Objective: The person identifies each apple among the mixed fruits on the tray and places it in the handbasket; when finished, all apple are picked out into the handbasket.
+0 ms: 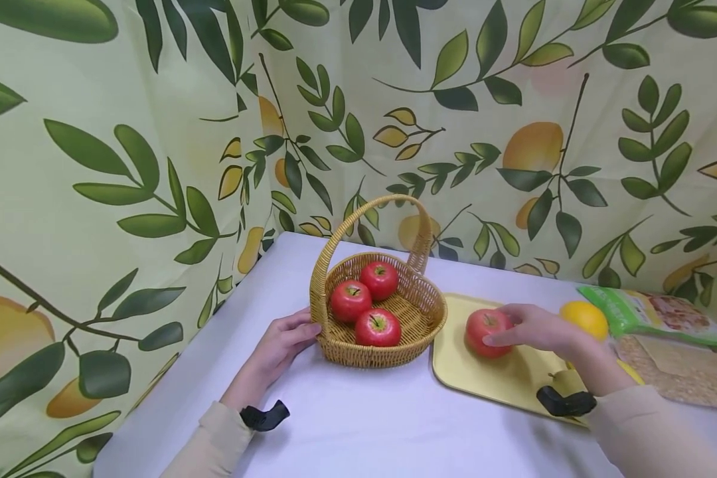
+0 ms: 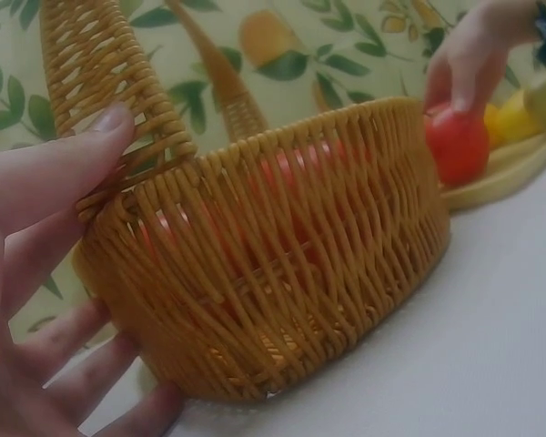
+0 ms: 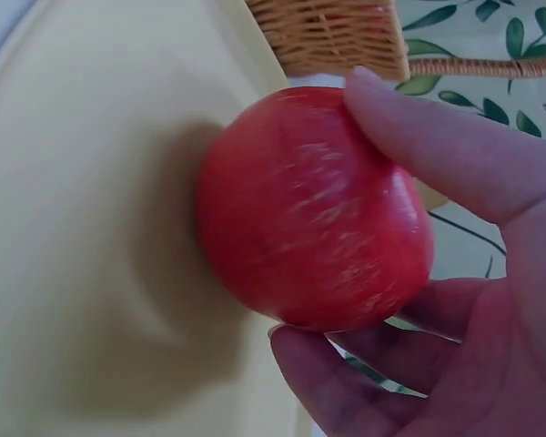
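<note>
A wicker basket (image 1: 370, 358) with a tall arched handle (image 1: 319, 279) holds three red apples, one of them an apple (image 1: 378, 327) at its front. My left hand (image 1: 283, 345) holds the basket's left side; in the left wrist view the thumb (image 2: 100, 132) lies across the handle's base and the other fingers rest along the outer wall. Over the yellow tray (image 1: 466, 378), my right hand (image 1: 534, 326) grips another red apple (image 1: 486, 332). The right wrist view shows that apple (image 3: 314, 214) between thumb and fingers, its shadow falling on the tray.
An orange (image 1: 585, 318) and a yellow fruit (image 1: 632, 372) lie right of the right hand, beside a pear-like fruit (image 1: 567, 382) partly hidden by the wrist. Behind them are a green food bag (image 1: 651, 315) and a brown mat (image 1: 687, 372). Leaf-patterned cloth (image 1: 484, 166) walls the table's back and left.
</note>
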Motion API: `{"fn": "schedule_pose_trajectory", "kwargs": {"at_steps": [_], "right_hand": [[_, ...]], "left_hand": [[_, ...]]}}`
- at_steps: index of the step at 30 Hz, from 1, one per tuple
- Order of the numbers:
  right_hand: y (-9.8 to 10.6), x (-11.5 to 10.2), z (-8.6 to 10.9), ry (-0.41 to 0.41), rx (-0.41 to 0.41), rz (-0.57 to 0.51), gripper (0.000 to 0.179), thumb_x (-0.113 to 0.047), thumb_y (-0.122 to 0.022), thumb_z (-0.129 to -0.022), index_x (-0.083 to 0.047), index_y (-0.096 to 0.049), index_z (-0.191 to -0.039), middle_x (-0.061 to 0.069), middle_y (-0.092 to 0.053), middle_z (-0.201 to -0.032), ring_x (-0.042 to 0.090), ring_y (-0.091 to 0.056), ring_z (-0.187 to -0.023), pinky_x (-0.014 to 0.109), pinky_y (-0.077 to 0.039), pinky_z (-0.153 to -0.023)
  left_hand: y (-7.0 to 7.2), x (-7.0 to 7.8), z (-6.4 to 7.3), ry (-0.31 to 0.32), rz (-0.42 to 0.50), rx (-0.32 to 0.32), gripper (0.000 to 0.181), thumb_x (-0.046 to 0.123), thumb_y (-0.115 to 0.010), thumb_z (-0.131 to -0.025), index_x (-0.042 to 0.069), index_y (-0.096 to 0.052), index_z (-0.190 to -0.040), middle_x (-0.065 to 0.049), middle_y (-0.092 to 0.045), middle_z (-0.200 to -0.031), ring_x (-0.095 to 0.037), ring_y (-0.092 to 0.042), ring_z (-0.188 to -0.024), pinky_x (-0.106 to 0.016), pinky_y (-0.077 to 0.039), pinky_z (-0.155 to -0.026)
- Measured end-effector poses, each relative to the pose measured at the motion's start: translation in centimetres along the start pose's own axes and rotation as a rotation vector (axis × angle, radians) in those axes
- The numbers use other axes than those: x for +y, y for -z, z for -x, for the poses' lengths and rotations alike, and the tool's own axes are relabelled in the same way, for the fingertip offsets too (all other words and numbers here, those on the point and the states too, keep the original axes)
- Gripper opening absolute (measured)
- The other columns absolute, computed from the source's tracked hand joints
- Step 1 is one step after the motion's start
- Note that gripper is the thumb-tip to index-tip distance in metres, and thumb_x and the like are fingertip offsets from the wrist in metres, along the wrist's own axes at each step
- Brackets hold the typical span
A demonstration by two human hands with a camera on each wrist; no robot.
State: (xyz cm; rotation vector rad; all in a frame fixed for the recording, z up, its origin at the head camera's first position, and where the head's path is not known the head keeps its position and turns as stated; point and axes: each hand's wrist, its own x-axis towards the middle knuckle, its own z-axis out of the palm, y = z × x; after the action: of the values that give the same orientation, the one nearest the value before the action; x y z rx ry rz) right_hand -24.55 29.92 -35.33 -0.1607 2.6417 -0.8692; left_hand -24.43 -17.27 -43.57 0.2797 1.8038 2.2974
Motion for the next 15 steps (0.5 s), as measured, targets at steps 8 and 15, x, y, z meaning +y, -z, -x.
{"fn": "schedule_pose_trajectory", "kwargs": {"at_steps": [8, 15], "right_hand": [[-1.6, -0.4, -1.1, -0.026, -0.016, -0.177, 0.082, -0.046, -0.078, -0.088, 0.002, -0.045, -0.146, 0.020, -0.058, -0.132, 0.036, -0.053, -0.117, 0.052, -0.051, -0.096], [-3.0, -0.4, -2.1, 0.010, 0.011, -0.262, 0.086, -0.043, -0.079, -0.089, 0.003, -0.038, -0.149, 0.021, -0.056, -0.134, 0.032, -0.055, -0.112, 0.040, -0.056, -0.088]], "left_hand": [[0.0, -0.1, 0.0, -0.004, -0.002, -0.002, 0.013, 0.009, -0.069, -0.096, 0.006, -0.079, -0.104, -0.014, -0.041, -0.159, -0.031, -0.037, -0.147, -0.043, -0.046, -0.109], [0.0, 0.0, 0.2, -0.004, -0.001, 0.007, 0.014, 0.008, -0.070, -0.095, 0.008, -0.079, -0.106, -0.014, -0.041, -0.159, -0.031, -0.036, -0.147, -0.043, -0.046, -0.109]]}}
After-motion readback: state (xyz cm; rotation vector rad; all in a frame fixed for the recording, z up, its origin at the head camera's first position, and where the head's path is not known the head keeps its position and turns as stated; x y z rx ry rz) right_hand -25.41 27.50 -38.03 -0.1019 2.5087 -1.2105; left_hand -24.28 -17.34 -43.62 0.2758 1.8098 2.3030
